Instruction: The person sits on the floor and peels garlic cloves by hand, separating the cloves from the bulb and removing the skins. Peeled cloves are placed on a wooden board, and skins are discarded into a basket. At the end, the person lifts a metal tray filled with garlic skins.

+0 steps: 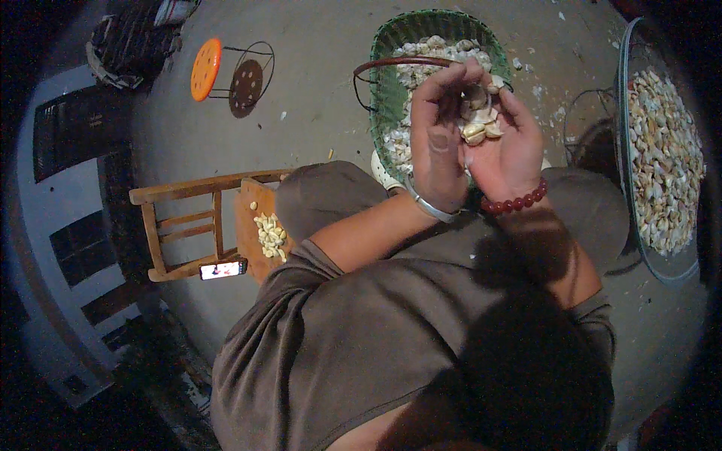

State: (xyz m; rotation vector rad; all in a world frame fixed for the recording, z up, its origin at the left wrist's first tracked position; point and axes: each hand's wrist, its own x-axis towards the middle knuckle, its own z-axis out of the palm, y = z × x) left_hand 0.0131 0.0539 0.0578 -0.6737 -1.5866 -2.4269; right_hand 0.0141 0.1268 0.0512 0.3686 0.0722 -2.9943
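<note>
My two hands are cupped together over a green woven basket that holds garlic bulbs. Garlic cloves and loose skin lie in my right palm. My right hand, with a red bead bracelet at the wrist, curls its fingers around them. My left hand, with a silver bangle, stands on edge against it, its fingertips bent over the garlic. Peeled garlic cloves are piled on a wooden chair seat at my left. A large round tray at the right is filled with unpeeled cloves.
An orange round stool stands on the concrete floor, upper left. A lit phone rests at the wooden chair's edge. Garlic skins are scattered right of the basket. A white shoe shows beside the basket.
</note>
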